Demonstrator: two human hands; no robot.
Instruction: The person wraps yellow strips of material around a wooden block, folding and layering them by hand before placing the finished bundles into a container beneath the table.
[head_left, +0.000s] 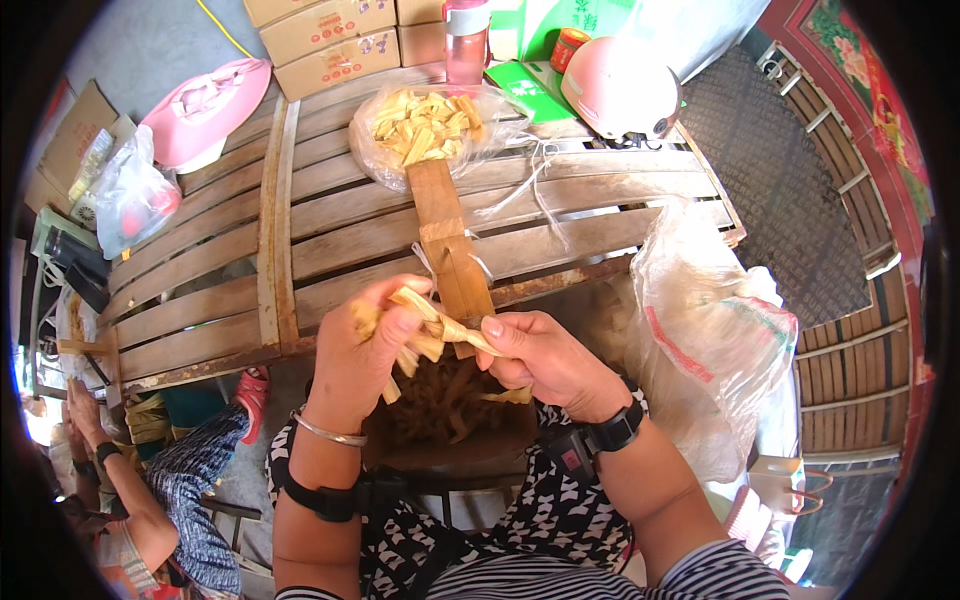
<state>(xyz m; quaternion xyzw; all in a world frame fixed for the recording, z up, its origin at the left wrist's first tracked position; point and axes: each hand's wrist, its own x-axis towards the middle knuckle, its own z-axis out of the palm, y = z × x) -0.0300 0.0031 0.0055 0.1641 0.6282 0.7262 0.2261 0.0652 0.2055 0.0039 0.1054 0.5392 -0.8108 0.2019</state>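
Note:
Between my two hands is a small bundle of pale yellow dried strips (420, 307), with a band wound around its middle. My left hand (367, 337) grips the bundle's thicker left part, where strip ends poke out below the fingers. My right hand (532, 356) pinches the narrow end of the strip on the right. Just beyond them a wooden board (450, 262) juts over the table's front edge towards me. At its far end lies a clear plastic bag (367, 161) heaped with short yellow folded pieces (427, 124). Below my hands, loose strips (442, 405) fill a dark container.
A slatted table (345, 217) spans the front, with white strings (536, 180) on it. Behind stand cardboard boxes (330, 45), a pink bottle (466, 45) and a helmet (619, 86). A translucent sack (705, 337) hangs at right. Another person's arm (135, 502) is at left.

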